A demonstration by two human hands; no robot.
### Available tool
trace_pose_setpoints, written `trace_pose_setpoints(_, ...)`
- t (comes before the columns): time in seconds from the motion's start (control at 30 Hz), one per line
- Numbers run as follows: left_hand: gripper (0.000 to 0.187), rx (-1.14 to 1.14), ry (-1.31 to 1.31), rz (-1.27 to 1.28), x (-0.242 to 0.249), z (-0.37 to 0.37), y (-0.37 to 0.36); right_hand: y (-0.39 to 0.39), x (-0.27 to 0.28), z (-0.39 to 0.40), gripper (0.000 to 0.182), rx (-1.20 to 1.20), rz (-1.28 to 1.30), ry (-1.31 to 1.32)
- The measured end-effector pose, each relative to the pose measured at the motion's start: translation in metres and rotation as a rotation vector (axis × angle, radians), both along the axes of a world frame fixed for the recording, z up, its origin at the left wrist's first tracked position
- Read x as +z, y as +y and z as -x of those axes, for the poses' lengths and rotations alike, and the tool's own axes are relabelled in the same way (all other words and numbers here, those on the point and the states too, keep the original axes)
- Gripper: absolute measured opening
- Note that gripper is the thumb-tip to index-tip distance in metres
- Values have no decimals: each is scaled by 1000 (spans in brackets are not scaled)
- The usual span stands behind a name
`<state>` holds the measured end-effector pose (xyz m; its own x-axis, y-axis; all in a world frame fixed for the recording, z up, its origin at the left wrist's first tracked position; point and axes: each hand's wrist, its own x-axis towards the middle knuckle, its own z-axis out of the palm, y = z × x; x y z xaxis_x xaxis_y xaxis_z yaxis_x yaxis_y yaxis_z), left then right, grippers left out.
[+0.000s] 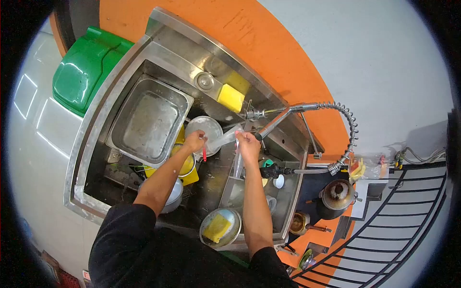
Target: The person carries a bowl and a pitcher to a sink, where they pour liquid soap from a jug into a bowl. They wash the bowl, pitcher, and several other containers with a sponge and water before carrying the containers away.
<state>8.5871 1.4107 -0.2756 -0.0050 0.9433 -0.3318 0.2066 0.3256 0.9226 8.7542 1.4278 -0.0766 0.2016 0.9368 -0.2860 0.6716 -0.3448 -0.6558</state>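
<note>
Over the sink, my left hand (194,142) has its fingers closed at a small red item (204,152) that hangs below them. To its right, my right hand (248,145) pinches something clear and thin near the spray tap's handle. A pale, translucent strip (223,138) lies between the two hands; which hand bears it is unclear. Behind them sits a round pan (204,126) with a whitish inside. A yellow-rimmed bowl (188,165) is partly under my left forearm. Nearer me, a metal bowl (234,236) holds a yellow sponge (217,228).
A large steel tray (151,126) fills the sink's left part. On the back ledge are a yellow sponge block (231,98) and a round drain strainer (204,81). The coiled spray hose (353,125) arches right. A green bin (86,69) stands left, black railings right.
</note>
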Motion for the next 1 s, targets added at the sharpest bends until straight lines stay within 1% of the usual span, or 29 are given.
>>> trace_pose_setpoints(0.03,51,-4,-2,4,-12,-6,3,-5,9,1,37,-4,4,-2)
trace_pose_setpoints(0.1,46,-129,-66,-25,-31,-15,21,-7,26,3,37,-71,251,623)
trace_pose_setpoints(0.13,46,-127,-66,-22,-19,-14,24,-6,25,2,39,-79,332,691)
trace_pose_setpoints(0.17,45,-157,35,-35,-6,-19,29,-6,22,0,39,-78,337,691)
trace_pose_setpoints(0.2,44,-187,135,-47,5,-24,33,-10,24,1,38,-66,436,810)
trace_pose_setpoints(0.23,44,-186,134,-41,1,-30,39,-15,26,3,39,-53,535,927)
trace_pose_setpoints(0.27,44,-229,138,-67,-3,-36,46,-21,26,8,39,-54,539,925)
trace_pose_setpoints(0.33,45,-273,134,-88,-4,-48,58,-42,25,25,43,-112,534,1113)
trace_pose_setpoints(0.4,42,-429,89,-50,5,-63,70,-59,41,37,44,-105,514,1134)
trace_pose_setpoints(0.43,42,-435,83,-51,7,-75,74,-64,47,39,46,-94,490,1163)
trace_pose_setpoints(0.47,41,-364,139,19,10,-87,79,-67,49,34,44,-78,486,1222)
trace_pose_setpoints(0.5,40,-292,196,87,13,-100,85,-69,46,27,44,-83,479,1219)
trace_pose_setpoints(0.53,38,-175,148,214,17,-113,92,-71,42,18,44,-184,409,1208)
trace_pose_setpoints(0.57,38,-181,143,212,16,-118,98,-74,39,9,44,-286,338,1193)
trace_pose_setpoints(0.63,38,-108,0,415,16,-125,111,-85,41,-8,42,-286,347,1215)
trace_pose_setpoints(0.7,35,-87,14,460,11,-141,122,-96,49,-17,41,-281,358,1234)
trace_pose_setpoints(0.77,30,-25,59,548,0,-154,136,-107,64,-7,46,-472,291,1065)
trace_pose_setpoints(0.8,28,7,79,589,-4,-161,144,-113,66,-11,46,-465,288,1061)
trace_pose_setpoints(0.83,28,-251,287,411,20,-147,141,-119,66,-15,45,-481,282,1097)
trace_pose_setpoints(0.87,29,-455,517,196,46,-132,137,-122,66,-18,45,-495,275,1132)
trace_pose_setpoints(0.9,29,-448,512,188,45,-141,146,-124,69,-19,45,-485,269,1127)
trace_pose_setpoints(0.97,29,361,10,807,27,-171,170,-125,72,-21,44,-529,238,1154)
trace_pose_setpoints(1.0,30,548,-125,960,15,-177,173,-125,70,-25,45,-560,229,1181)
